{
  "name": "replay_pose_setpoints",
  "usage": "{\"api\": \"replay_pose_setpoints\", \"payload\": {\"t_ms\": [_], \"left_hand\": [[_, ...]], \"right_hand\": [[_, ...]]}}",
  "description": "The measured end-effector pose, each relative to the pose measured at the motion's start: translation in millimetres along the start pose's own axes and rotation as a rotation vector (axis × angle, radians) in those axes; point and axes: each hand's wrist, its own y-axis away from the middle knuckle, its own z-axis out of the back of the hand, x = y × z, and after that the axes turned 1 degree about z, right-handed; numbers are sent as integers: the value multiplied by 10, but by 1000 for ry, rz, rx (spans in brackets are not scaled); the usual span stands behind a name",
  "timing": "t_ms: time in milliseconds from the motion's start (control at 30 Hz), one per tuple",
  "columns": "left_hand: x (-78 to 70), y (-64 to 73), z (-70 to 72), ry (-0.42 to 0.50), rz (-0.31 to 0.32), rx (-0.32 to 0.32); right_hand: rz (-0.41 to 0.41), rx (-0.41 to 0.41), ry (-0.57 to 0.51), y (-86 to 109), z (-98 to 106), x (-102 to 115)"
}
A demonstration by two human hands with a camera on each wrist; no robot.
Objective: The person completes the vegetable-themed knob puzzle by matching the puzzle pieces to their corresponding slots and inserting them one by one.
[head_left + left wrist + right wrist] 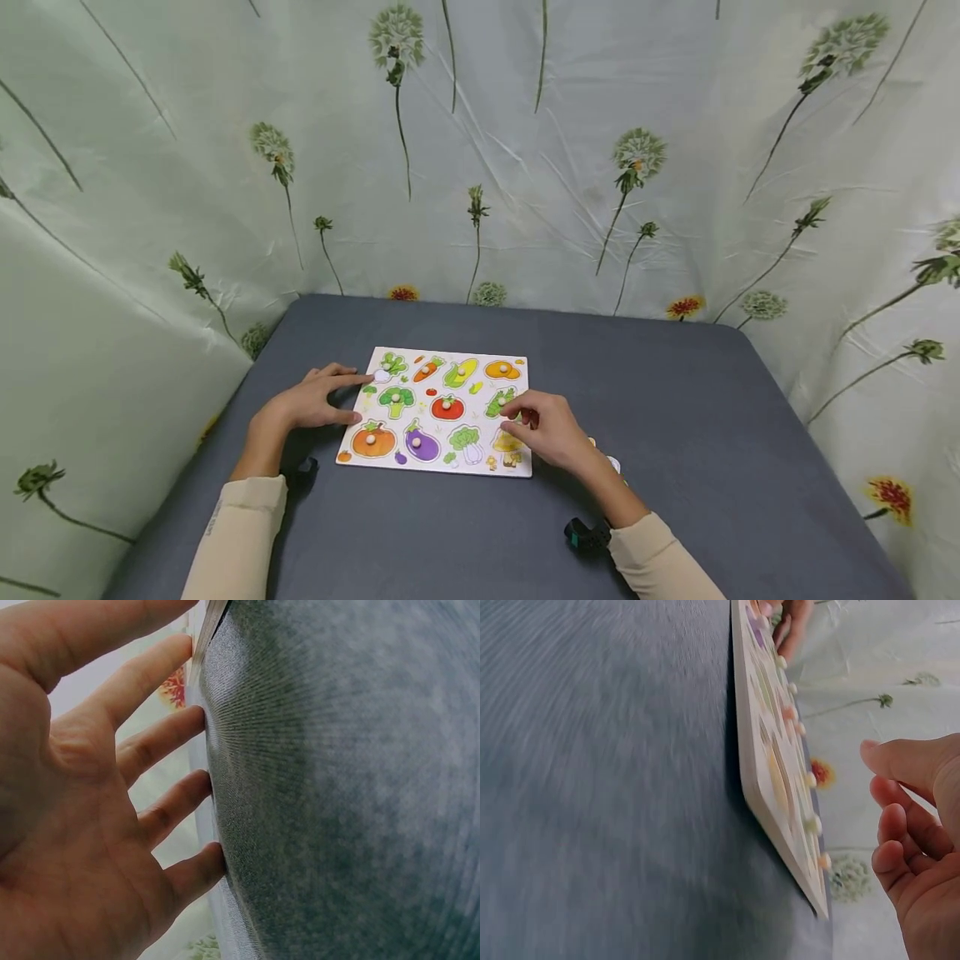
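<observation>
A white wooden knob puzzle board (435, 472) with vegetable pictures lies on the table. My left hand (311, 402) spreads its fingers at the board's left side, index finger and thumb at its edge; in the left wrist view the other fingertips (196, 720) touch the cloth. Over the board's right edge is my right hand (551, 429), thumb and fingers bent and apart with nothing between them. It is nearest the pea piece (498, 403) and the mushroom picture (510, 446). Knobs stand on the tomato (454, 410), eggplant (426, 447) and pumpkin (382, 442); the leafy cabbage picture (468, 446) shows none.
Loose pieces (615, 464) lie partly hidden behind my right forearm. A dark grey cloth (420, 533) covers the table. Behind it hangs a pale curtain (525, 167) with dandelion prints. Dark straps show beneath both wrists, the right one (587, 535) with a green spot.
</observation>
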Motion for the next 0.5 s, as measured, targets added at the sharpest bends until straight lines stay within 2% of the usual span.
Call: {"api": "replay_pose_setpoints", "payload": {"t_ms": [133,300,500], "left_hand": [[39,78,-17,-1,9,-8],[31,38,-12,8,6,-8],[20,10,1,-3,-2,-3]], "right_hand": [[9,1,16,87,114,-60],[1,-39,65,250,326,-183],[-26,-48,93,465,539,-357]]}}
